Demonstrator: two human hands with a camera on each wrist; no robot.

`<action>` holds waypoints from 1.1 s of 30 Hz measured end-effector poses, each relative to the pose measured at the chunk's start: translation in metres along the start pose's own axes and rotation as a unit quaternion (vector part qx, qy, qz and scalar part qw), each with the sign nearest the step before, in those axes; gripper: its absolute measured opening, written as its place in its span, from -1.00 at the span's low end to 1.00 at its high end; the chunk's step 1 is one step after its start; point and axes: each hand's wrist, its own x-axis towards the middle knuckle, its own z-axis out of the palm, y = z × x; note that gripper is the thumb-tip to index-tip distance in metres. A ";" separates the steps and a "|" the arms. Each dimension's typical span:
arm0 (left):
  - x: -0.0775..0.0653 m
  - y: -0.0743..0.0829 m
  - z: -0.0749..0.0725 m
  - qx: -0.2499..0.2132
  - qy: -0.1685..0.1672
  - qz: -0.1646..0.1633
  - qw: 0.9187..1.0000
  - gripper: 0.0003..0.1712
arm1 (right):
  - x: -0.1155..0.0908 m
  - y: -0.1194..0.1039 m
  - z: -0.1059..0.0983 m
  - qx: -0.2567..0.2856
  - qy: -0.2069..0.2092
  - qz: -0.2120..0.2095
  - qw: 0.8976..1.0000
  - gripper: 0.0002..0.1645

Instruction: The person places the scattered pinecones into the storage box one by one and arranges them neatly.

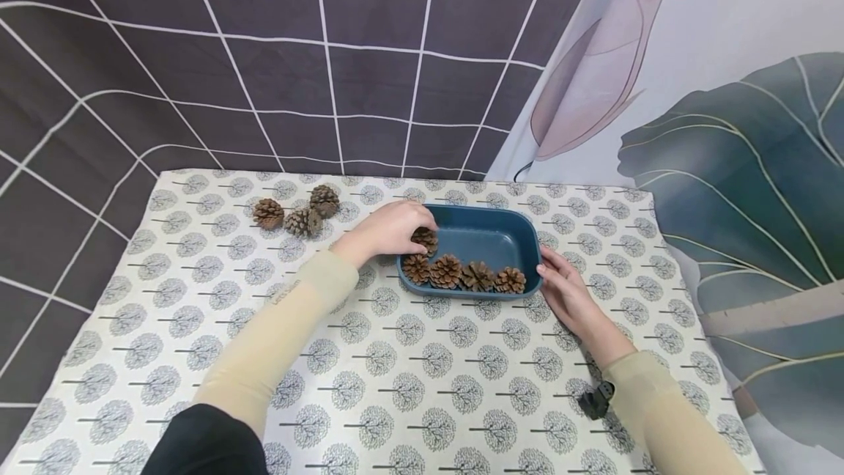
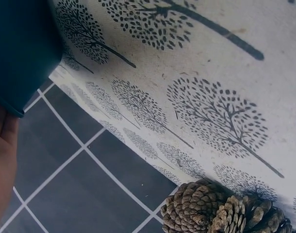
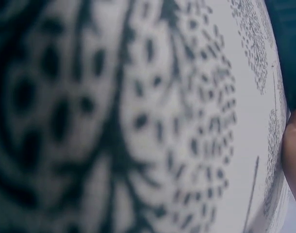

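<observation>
A dark blue oblong tray (image 1: 501, 215) holds several brown pine cones lined up along its near side, one of them a cone (image 1: 445, 271) near the left end. Inside the tray's left end, my left hand (image 1: 395, 228) grips another pine cone (image 1: 425, 239), its fingers curled over the top and partly hiding it. My right hand (image 1: 565, 286) holds the tray's right end, thumb at the rim and fingers along the outer wall. In the left wrist view, part of the left hand (image 2: 3, 155) shows at the tray's edge (image 2: 22, 53).
Left of the tray, a loose group of three pine cones (image 1: 303, 222) lies on the tree-print tablecloth (image 1: 389, 358). Behind the table hangs a dark gridded cloth (image 1: 369, 79). A small black device (image 1: 596, 400) sits at the right wrist.
</observation>
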 end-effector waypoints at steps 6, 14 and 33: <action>0.000 -0.001 0.003 0.000 0.004 -0.003 1.000 -0.47 | 0.000 0.001 -0.001 0.007 -0.003 -0.004 1.000 -0.51; -0.002 0.000 0.003 -0.013 0.016 -0.005 1.000 -0.48 | 0.000 0.000 0.000 0.013 -0.006 -0.005 1.000 -0.55; -0.055 -0.029 -0.025 -0.071 0.114 -0.079 0.988 -0.57 | 0.001 0.000 0.000 0.001 -0.007 -0.005 1.000 -0.49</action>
